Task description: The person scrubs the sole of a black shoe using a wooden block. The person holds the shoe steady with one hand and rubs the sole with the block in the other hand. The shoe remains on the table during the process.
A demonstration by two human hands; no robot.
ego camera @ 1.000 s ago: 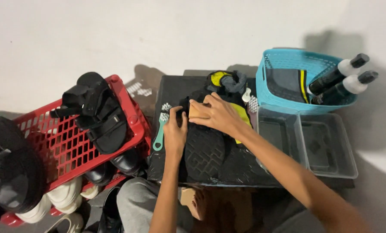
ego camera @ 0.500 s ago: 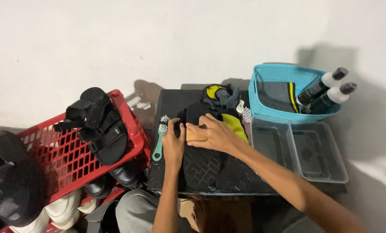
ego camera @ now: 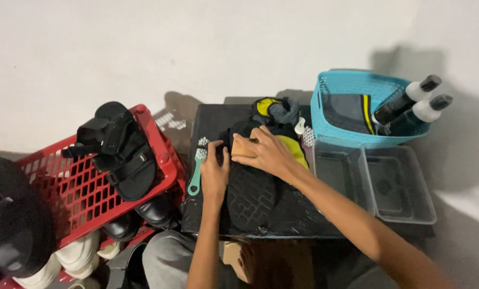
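At the far left a red plastic crate holds footwear: a black strapped sandal lies over its top edge, dark shoes sit below it, and pale shoes show at the near left corner. A large black rounded object, blurred, fills the near left edge.

Right of the crate stands a low black bench. A teal-handled brush lies on its left part, bristles toward the wall. Just beside it the left hand presses flat, fingers together, on the left edge of a black shoe that lies sole-up in the middle of the bench, tread facing the camera. The right hand is clamped around a tan block, possibly a sponge, held against the far end of that sole.

Beyond the hands sit a yellow cloth and a grey and yellow bundle near the wall. To the right lie two clear rectangular trays side by side. Behind them, touching the wall, a light-blue basket holds a dark folded item and two dark bottles with white necks and black caps, tilted outward to the right.
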